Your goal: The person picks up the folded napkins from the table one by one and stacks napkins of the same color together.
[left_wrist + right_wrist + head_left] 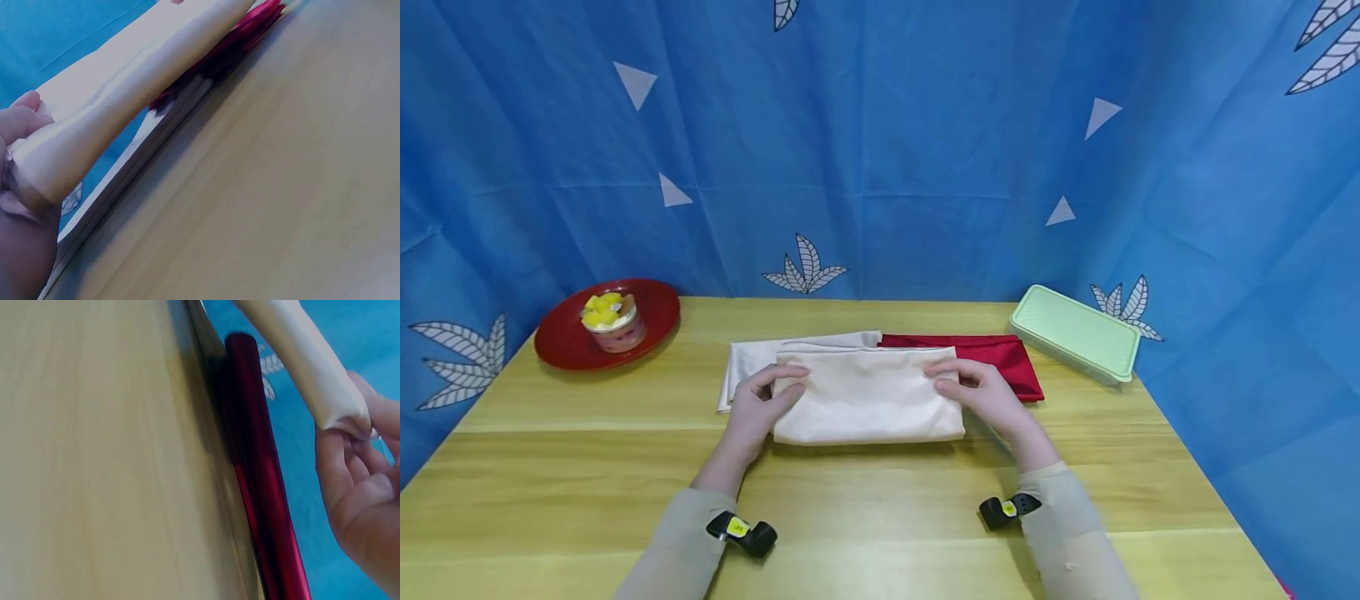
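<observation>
A folded cream cloth [868,400] is held up slightly above the table, gripped at both ends. At its left end my left hand [765,404] pinches the edge between thumb and fingers. My right hand [985,396] pinches the opposite end, and the right wrist view shows the fingers curled under the cloth's rolled fold [306,369]. Behind and below it lie a folded white cloth [747,358] on the left and a folded red cloth [1011,362] on the right. The cream cloth hides part of both.
At the back left, a red plate [561,333] bears a small cup [617,329] topped with yellow pieces. A light green lidded box [1075,333] stands at the back right. A blue patterned curtain [925,125] hangs behind the wooden table [880,517].
</observation>
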`<action>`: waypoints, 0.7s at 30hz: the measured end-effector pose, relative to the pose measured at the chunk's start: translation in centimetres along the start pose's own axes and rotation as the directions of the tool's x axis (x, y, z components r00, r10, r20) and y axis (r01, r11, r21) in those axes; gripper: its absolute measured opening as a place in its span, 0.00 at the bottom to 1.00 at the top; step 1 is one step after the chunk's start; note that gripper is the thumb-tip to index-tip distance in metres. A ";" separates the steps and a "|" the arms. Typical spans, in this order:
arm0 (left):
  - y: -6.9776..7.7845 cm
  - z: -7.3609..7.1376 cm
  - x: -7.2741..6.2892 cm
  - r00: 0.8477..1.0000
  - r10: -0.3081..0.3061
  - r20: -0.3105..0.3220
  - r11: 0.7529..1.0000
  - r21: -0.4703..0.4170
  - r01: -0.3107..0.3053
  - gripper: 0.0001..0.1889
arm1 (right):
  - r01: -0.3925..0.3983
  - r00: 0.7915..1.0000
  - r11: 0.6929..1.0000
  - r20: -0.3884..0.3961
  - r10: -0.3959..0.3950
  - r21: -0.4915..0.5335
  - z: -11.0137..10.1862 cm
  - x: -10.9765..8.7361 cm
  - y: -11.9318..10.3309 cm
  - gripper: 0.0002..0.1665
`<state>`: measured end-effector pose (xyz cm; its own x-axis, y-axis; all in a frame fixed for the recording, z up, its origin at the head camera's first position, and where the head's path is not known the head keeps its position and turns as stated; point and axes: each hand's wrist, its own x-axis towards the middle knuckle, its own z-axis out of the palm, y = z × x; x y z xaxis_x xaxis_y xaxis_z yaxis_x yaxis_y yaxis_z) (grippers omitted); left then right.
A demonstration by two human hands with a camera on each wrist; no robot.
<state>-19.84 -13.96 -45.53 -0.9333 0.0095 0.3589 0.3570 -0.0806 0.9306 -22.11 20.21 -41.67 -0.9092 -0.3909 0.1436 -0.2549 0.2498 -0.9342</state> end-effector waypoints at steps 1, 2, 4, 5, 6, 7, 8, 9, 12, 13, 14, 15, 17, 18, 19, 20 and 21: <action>-0.1 -0.3 0.1 1.000 0.003 -0.026 1.000 0.005 -0.003 0.12 | -0.003 1.000 1.000 -0.020 0.003 0.015 0.5 0.3 -0.1 0.16; -0.2 -0.7 0.2 0.999 0.005 -0.051 1.000 0.013 -0.004 0.12 | -0.011 0.999 1.000 -0.041 0.012 0.022 1.0 0.7 -0.1 0.17; -0.4 -1.5 0.5 0.995 0.011 -0.104 0.999 0.034 -0.008 0.11 | -0.039 0.995 0.998 -0.086 0.043 0.039 2.0 1.5 -0.3 0.18; -0.5 -1.8 0.6 0.991 0.011 -0.133 0.999 0.044 -0.005 0.11 | -0.050 0.993 0.998 -0.108 0.054 0.048 2.6 1.9 -0.3 0.19; -0.5 -2.2 0.7 0.987 0.015 -0.161 0.999 0.053 -0.006 0.11 | -0.056 0.990 0.997 -0.128 0.063 0.059 3.1 2.3 -0.4 0.19; -0.6 -2.5 0.8 0.982 0.019 -0.187 0.998 0.062 -0.008 0.11 | -0.065 0.986 0.995 -0.147 0.075 0.077 3.6 2.8 -0.4 0.20; -0.6 -2.9 0.9 0.977 0.019 -0.214 0.998 0.069 -0.004 0.11 | -0.071 0.983 0.994 -0.163 0.084 0.087 4.1 3.2 -0.5 0.21; -0.6 -3.2 0.9 0.971 0.021 -0.240 0.997 0.075 -0.003 0.11 | -0.073 0.981 0.992 -0.174 0.090 0.100 4.6 3.6 -0.5 0.22; -0.4 -3.9 1.2 0.954 0.036 -0.299 0.995 0.101 -0.006 0.12 | -0.068 0.979 0.990 -0.183 0.090 0.123 5.9 4.5 -0.7 0.25; -0.2 -4.1 1.2 0.950 0.043 -0.310 0.993 0.116 -0.007 0.12 | -0.069 0.980 0.989 -0.178 0.092 0.132 6.2 4.8 -0.7 0.26; 0.2 -4.2 1.3 0.947 0.052 -0.316 0.990 0.139 -0.008 0.12 | -0.066 0.981 0.988 -0.170 0.089 0.137 6.5 4.9 -0.7 0.27; 0.5 -4.3 1.3 0.947 0.062 -0.316 0.986 0.165 -0.010 0.12 | -0.062 0.983 0.988 -0.161 0.085 0.141 6.7 5.1 -0.8 0.28; 1.4 -4.3 1.2 0.948 0.074 -0.311 0.975 0.222 -0.003 0.12 | -0.061 0.986 0.986 -0.143 0.084 0.158 7.0 5.3 -0.8 0.29; 1.8 -4.2 1.2 0.948 0.079 -0.308 0.968 0.250 0.001 0.12 | -0.062 0.987 0.985 -0.137 0.085 0.164 7.1 5.4 -0.8 0.30; 2.3 -4.1 1.2 0.949 0.078 -0.306 0.961 0.277 0.010 0.12 | -0.062 0.987 0.983 -0.134 0.085 0.171 7.2 5.5 -0.7 0.30; 2.6 -4.0 1.2 0.948 0.078 -0.309 0.955 0.297 0.019 0.12 | -0.060 0.988 0.983 -0.131 0.084 0.176 7.2 5.6 -0.7 0.30; 2.3 -4.2 1.3 0.944 0.083 -0.321 0.950 0.313 0.023 0.12 | -0.060 0.988 0.982 -0.129 0.084 0.180 7.2 5.6 -0.6 0.30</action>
<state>-20.39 -18.31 -43.19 -0.8633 -0.3176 0.3923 0.3291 0.2352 0.9145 -24.69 11.44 -42.63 -0.9621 -0.2514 0.1056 -0.1367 0.1093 -0.9846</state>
